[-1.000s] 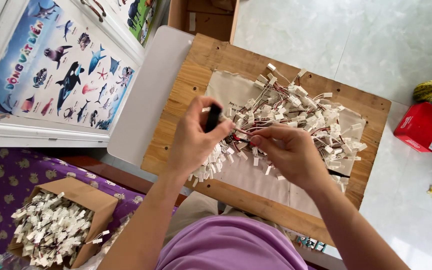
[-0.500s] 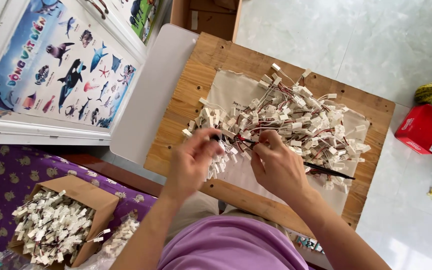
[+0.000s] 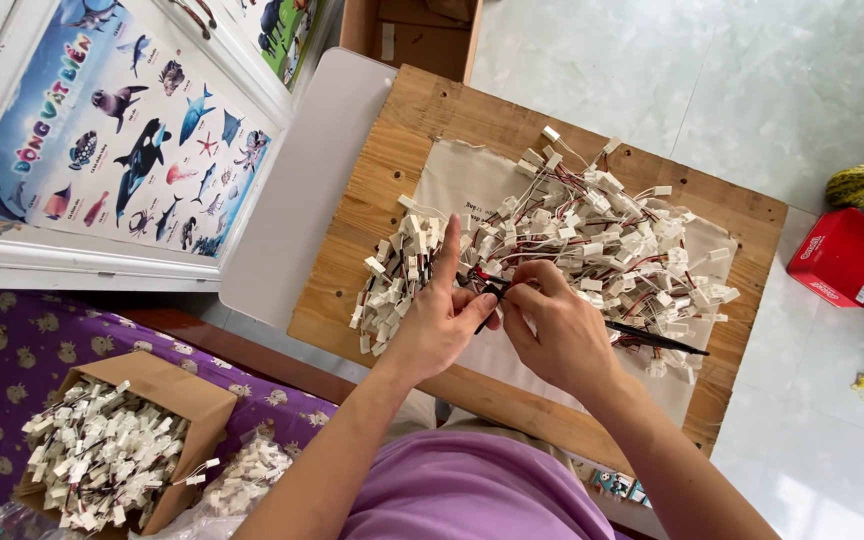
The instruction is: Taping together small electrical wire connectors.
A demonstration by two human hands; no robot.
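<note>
A: Wire connectors (image 3: pixel 592 235), small white plugs on red and black leads, lie heaped on a pale cloth (image 3: pixel 472 180) that covers most of a wooden board (image 3: pixel 402 130). Where are the hands?

B: Both meet over the near left part of the heap. The left hand (image 3: pixel 442 320) has its forefinger pointing straight up and the other fingers curled in; the right hand (image 3: pixel 557 330) is pinched narrow. Between their fingertips sits a small dark piece with red wire (image 3: pixel 487 285), held by both.

A: How much room at the edges?

B: The heap spreads close to the cloth's right edge, and a few plugs spill off the cloth's left edge onto bare wood. A black cable tie (image 3: pixel 657 340) lies just right of the right hand. The board's far corners are bare. Left of the board a white panel (image 3: pixel 302 190) is open.

A: And lower down?

B: A cardboard box (image 3: pixel 177 385) full of white plugs stands on purple fabric (image 3: pixel 12 340), well apart from the board. A red box (image 3: pixel 847 255) sits on the tiled floor (image 3: pixel 652 60) to the right.
</note>
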